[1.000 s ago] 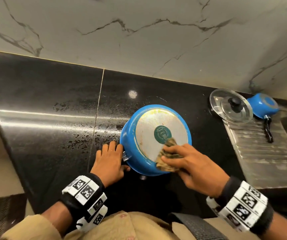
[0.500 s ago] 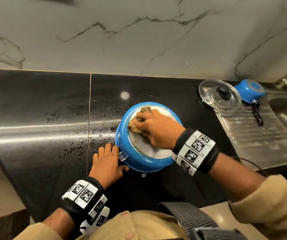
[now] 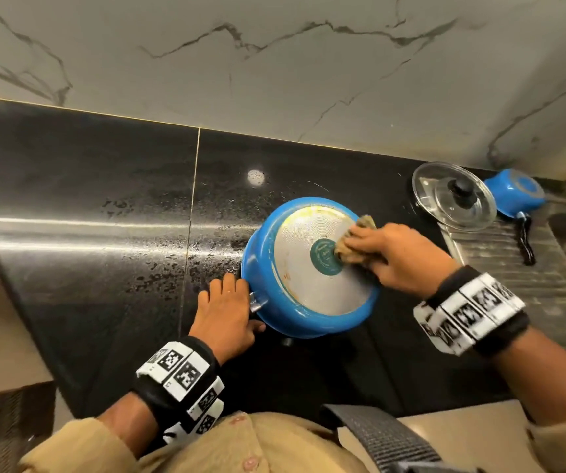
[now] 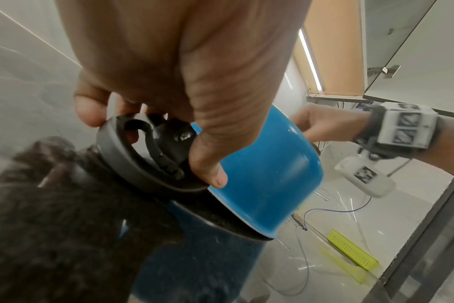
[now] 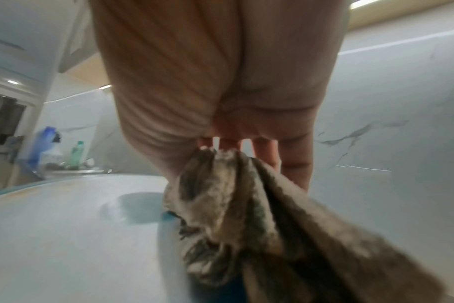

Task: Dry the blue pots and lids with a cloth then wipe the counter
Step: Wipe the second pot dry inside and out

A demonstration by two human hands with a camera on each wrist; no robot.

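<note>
A large blue pot (image 3: 264, 278) lies upside down on the black counter (image 3: 104, 233), its silver base up. My right hand (image 3: 394, 257) grips a bunched brown cloth (image 3: 353, 247) and presses it on the right side of that base, by the green centre mark. In the right wrist view the cloth (image 5: 233, 194) hangs from my fingers onto the pot base (image 5: 78, 215). My left hand (image 3: 227, 305) holds the pot's black side handle (image 4: 143, 155), thumb and fingers curled round it beside the blue pot wall (image 4: 267, 174).
A glass lid (image 3: 452, 196) with a black knob lies at the back right. Beside it a small blue pot (image 3: 517, 192) sits upside down on the steel drainboard (image 3: 514, 285). Water droplets cover the counter left of the big pot. The marble wall runs behind.
My right hand has swept the cloth over the pot's base: near edge, then far left, now the right side. The left hand has stayed on the handle.
</note>
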